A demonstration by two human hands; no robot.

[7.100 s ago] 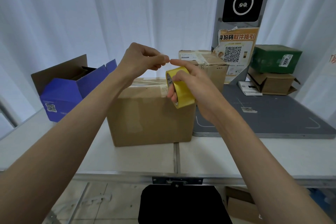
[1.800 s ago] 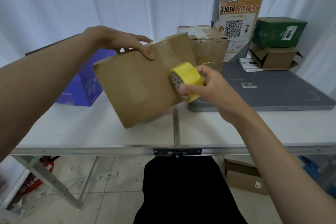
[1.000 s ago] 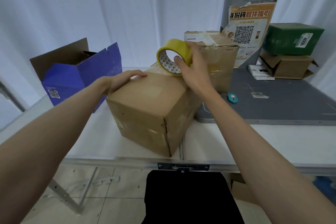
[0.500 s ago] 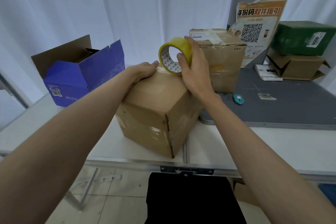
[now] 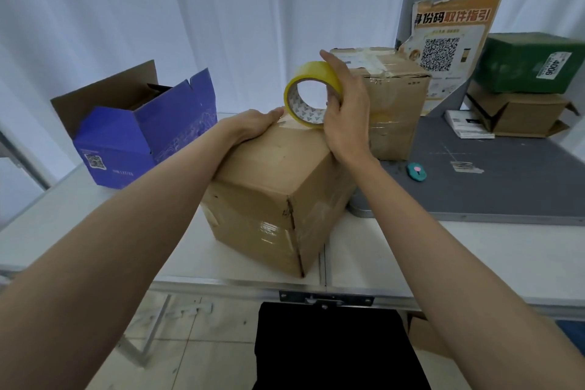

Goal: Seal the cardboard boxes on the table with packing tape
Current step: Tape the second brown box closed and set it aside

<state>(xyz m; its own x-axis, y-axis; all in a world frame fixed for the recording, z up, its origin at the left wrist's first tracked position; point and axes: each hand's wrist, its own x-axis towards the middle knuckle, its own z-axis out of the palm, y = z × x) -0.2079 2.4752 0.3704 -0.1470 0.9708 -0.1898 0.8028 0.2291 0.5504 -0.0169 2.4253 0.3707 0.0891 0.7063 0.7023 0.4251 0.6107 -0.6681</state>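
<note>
Landmark: brown cardboard box on the white tabletop, one corner toward the viewer.
Tape roll: yellow tape roll stands on edge at the box's far top edge, open core toward the camera.
Right hand: right hand, grip curled around the roll, thumb inside the core.
Left hand: left hand, grip spread flat, pressing the box's far top just left of the roll.
Behind the box: second taped box on a grey mat.
Left of the box: open blue box.
Right of the box: small teal object on the mat.
</note>
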